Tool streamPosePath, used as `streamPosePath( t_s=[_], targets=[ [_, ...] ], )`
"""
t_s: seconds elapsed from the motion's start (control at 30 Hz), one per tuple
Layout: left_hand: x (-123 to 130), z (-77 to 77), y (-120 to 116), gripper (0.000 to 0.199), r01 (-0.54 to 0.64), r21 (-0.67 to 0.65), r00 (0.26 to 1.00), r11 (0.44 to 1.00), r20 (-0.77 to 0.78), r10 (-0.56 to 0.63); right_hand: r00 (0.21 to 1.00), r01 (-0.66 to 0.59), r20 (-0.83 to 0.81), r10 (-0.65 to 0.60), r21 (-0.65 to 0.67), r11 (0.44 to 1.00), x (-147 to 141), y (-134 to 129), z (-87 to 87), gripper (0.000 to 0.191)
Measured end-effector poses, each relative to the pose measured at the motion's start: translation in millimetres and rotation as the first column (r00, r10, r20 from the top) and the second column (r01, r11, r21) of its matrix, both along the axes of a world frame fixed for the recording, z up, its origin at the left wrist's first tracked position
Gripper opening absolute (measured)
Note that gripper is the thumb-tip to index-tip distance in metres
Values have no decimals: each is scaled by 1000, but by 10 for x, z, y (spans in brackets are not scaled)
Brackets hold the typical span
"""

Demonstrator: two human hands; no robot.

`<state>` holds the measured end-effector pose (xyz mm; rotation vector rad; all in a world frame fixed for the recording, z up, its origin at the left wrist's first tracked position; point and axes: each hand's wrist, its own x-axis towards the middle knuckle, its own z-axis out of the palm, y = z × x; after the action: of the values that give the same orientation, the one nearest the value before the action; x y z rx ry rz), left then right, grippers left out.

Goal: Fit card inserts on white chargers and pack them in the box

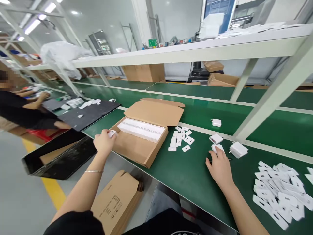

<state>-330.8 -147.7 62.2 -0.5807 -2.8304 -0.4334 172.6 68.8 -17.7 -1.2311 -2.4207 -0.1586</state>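
Observation:
My left hand is closed on a small white piece at the left front corner of an open cardboard box. Rows of white chargers line the back of the box, and its front part shows bare cardboard. To the right, my right hand has its fingers on a white charger lying on the green table. Beside it are another charger and a pair of stacked-looking white blocks. Small white plates with slots lie scattered between box and right hand.
A large pile of white slotted plates lies at the right. One charger stands farther back near a slanted shelf post. Flattened cartons and a black bin are below the table edge. A person sits at the far left.

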Motion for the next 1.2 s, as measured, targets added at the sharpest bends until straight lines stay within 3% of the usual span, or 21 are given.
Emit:
streamPosePath(
  t_s=[0.07,0.2,0.4,0.53,0.63,0.73,0.83,0.9,0.93,1.0,1.07,1.13,1.2],
  targets=[
    [-161,-39,-23,41,-31,-63,999,998,27,32,999,-13,39,12,44,999,-16,-40,-2,36],
    [-409,-139,122,42,-7,-58,994,998,107,13,995,-97,30,95,89,991,-63,-100,-19,35],
    [-623,-199,488,49,-26,-23,992,999,121,29,935,-351,-63,350,1,936,-142,-77,-21,26],
    [-550,-177,563,54,3,4,994,1000,105,-4,896,-440,-114,429,-112,891,-156,-143,72,21],
    [-393,-106,653,39,53,2,998,999,37,-53,880,-473,-157,449,-194,859,-192,-247,137,23],
    [-98,27,925,33,222,-31,970,975,-93,-224,877,-475,-205,433,-242,846,-240,-299,186,29],
    [395,177,1367,42,478,-122,845,870,-206,-493,921,-316,-290,260,-167,934,-184,-196,267,30],
    [818,244,1707,46,611,-206,726,764,-240,-645,930,-66,-366,38,-66,996,-20,-41,336,28],
    [1043,258,1881,48,661,-247,669,708,-233,-706,912,88,-399,-90,-23,996,100,49,366,28],
    [1492,237,2232,50,749,-298,577,591,-145,-804,836,382,-434,-337,18,924,387,225,397,32],
    [1901,147,2583,55,814,-291,516,503,-34,-856,739,587,-394,-547,-22,809,665,363,368,43],
    [2243,5,2928,60,847,-272,479,457,17,-878,668,692,-270,-694,-120,712,858,450,283,52],
    [2515,-160,3245,65,862,-248,467,441,52,-883,643,724,-147,-752,-204,659,933,490,175,52]
  ],
)
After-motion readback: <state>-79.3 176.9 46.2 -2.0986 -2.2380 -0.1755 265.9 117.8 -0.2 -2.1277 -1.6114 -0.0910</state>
